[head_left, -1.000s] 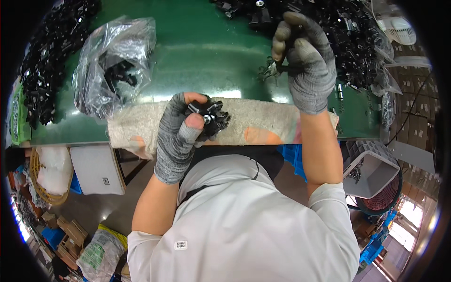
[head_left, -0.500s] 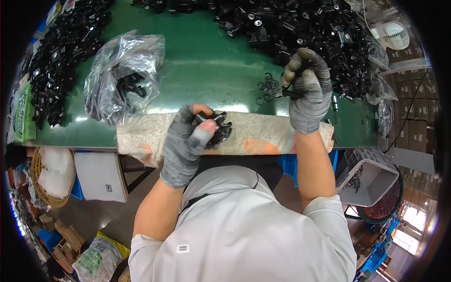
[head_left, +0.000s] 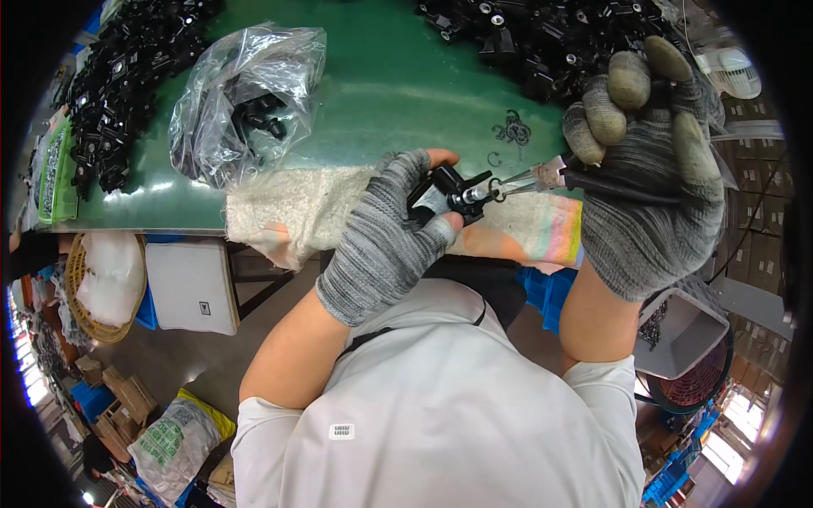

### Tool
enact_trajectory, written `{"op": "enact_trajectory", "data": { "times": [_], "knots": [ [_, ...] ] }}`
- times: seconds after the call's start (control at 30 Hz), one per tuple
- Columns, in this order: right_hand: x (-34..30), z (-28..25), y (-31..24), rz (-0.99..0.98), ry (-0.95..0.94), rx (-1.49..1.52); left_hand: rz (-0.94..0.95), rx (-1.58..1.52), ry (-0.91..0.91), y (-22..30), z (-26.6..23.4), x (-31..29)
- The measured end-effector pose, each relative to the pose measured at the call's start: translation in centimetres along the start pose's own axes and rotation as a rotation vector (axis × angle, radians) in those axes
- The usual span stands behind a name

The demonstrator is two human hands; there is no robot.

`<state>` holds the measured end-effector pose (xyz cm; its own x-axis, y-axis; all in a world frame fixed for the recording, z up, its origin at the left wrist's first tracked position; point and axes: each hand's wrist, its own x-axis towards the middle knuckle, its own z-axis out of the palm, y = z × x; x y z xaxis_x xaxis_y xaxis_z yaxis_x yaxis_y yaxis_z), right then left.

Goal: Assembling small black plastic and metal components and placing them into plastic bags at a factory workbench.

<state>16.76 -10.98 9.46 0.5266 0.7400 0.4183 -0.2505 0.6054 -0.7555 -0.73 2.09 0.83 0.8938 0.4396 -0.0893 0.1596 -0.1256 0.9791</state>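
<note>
In my left hand [head_left: 377, 241], wearing a grey knit glove with bare fingertips, is a black metal fitting [head_left: 449, 184] with a shiny pin end turned to the right. My right hand [head_left: 648, 182], gloved too, holds dark-handled circlip pliers [head_left: 546, 174] across the palm, its fingers loosely curled. A small dark retaining ring [head_left: 497, 190] is at the plier tips, right by the pin end; whether it touches the pin I cannot tell. Several loose retaining rings [head_left: 513, 129] lie on the green table [head_left: 398, 102] beyond the pliers.
A pale towel [head_left: 292, 207] runs along the table's front edge beneath my hands. Piles of black fittings [head_left: 135, 80] rise at the far left and far right. A clear plastic bag [head_left: 250, 76] holding black parts lies left of centre; a green tray [head_left: 58, 182] stands at the left edge.
My right hand has come up from beside the loose rings, bringing the pliers' tips with a ring to the fitting. My left hand has moved right and turned the fitting's pin toward them.
</note>
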Motion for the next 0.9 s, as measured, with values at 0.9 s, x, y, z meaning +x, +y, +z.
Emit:
{"op": "enact_trajectory", "data": {
  "times": [0.9],
  "knots": [
    [0.9, 1.1, 0.6, 0.166, -0.095, -0.095, 0.033, 0.037, -0.017, 0.1, 0.4, 0.3]
  ]
}}
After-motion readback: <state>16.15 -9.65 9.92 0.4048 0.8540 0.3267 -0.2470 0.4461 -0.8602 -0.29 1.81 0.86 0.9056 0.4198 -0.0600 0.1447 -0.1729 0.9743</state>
